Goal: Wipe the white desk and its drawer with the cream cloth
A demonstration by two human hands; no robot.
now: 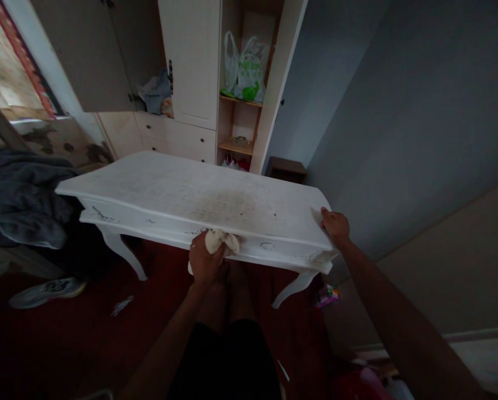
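A white table (177, 183) with curved legs and drawer fronts stands before me, its top marked by a dark smudge near the middle front. My left hand (205, 258) is closed around a cream cloth (221, 241), which it holds against the drawer front below the table's front edge. At the table's right end, my right hand (336, 226) rests on the edge of the top, its thumb over the surface. The undersides of its fingers are hidden.
Behind the table is an open wardrobe (194, 66) with plastic bags (249, 72) on a shelf. Dark clothing (24, 194) lies at the left, above a shoe (49, 291). A pink box (327, 295) sits by the right leg, near the wall (419, 139).
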